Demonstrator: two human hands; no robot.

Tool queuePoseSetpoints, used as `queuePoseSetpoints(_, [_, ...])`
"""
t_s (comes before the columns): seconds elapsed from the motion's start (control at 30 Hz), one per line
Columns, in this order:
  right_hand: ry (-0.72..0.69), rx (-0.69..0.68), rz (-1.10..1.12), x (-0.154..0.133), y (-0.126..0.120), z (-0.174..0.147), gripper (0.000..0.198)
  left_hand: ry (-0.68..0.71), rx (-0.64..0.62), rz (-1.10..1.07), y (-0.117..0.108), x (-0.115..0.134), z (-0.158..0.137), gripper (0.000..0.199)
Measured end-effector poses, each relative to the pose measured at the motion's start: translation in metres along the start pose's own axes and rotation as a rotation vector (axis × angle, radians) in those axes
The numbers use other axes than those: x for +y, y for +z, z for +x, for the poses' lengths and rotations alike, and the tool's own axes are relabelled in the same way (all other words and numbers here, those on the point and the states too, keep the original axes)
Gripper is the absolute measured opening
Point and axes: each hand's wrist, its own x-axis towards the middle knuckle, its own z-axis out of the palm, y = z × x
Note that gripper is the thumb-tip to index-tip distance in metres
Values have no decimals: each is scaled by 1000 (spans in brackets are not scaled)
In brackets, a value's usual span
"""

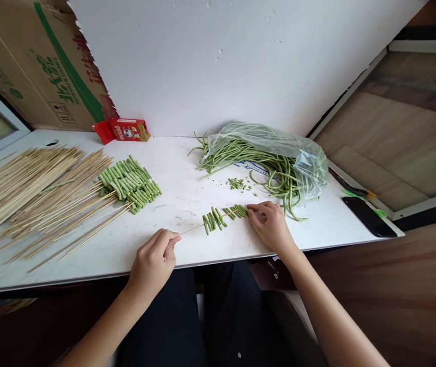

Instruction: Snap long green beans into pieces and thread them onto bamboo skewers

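Observation:
My left hand [157, 250] is closed in a pinch on the bare end of a thin bamboo skewer [190, 229], just above the table's front edge. Short green bean pieces [212, 220] sit crosswise along that skewer in two groups with a small gap between them. At the far end my right hand [269, 220] has its thumb and fingers closed on the last bean pieces [236, 211]; the skewer's tip is hidden there. Finished bean skewers [128, 181] lie stacked on the left, their bean ends pointing right.
Many bare bamboo skewers [22, 183] cover the table's left. Long beans [236, 153] spill from a clear plastic bag [267, 137] at back right, with trimmed bits [236, 183] before it. A red box [129, 130] stands at the back; a black phone [368, 216] lies right.

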Motion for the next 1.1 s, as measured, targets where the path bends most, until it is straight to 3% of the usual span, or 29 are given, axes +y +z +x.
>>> queuePoseSetpoints(0.17, [-71, -24, -46, 1, 1, -2, 24, 9, 3, 8, 1, -1, 0, 18])
queuePoseSetpoints(0.5, [24, -40, 103, -1, 0, -1, 22, 7, 0, 18, 0, -1, -1, 16])
queuePoseSetpoints(0.67, [56, 51, 172, 1, -1, 0, 26, 11, -3, 39, 0, -1, 1, 16])
queuePoseSetpoints(0.77, [178, 27, 418, -4, -3, 1, 28, 20, -4, 50, 0, -1, 1, 15])
queuePoseSetpoints(0.93, [432, -185, 1021, -21, -1, -1, 33, 17, -6, 62, 0, 0, 0, 14])
queuePoseSetpoints(1.1, [478, -298, 1273, -34, 0, -4, 29, 9, 0, 71, -1, 1, 0, 14])
